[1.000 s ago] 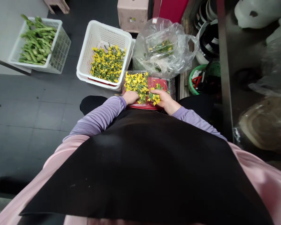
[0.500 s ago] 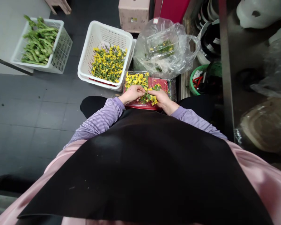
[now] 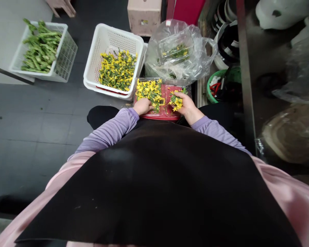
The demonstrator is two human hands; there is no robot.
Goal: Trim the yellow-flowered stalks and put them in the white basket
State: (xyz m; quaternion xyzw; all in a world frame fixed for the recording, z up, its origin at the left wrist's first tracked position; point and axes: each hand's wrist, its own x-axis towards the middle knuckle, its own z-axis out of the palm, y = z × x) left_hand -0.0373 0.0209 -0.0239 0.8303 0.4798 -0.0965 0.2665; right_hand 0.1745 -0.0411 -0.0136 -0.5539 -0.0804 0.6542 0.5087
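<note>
A clear plastic box [image 3: 166,110] lies open in front of my lap over a red surface, its left half filled with yellow flowers on short green stems [image 3: 147,90]. My left hand [image 3: 143,106] is at the near left corner of that half, its curled fingers closed on flower stems among the heap; the fingertips are partly hidden. In my right hand [image 3: 187,107] is a small bunch of yellow flowers [image 3: 175,101], gripped between thumb and fingers above the right half, where scattered bits lie on red.
A white basket [image 3: 92,65] of yellow flowers stands ahead to the left. Farther left is a basket [image 3: 64,65] of thick green stalks. A clear plastic bag [image 3: 203,63] lies beyond the box. To the right are a green basket [image 3: 211,94] and a metal shelf edge [image 3: 247,68].
My hands have moved apart from where they met over the box. The left went slightly left and down to the heap; the right went right, still holding its bunch.
</note>
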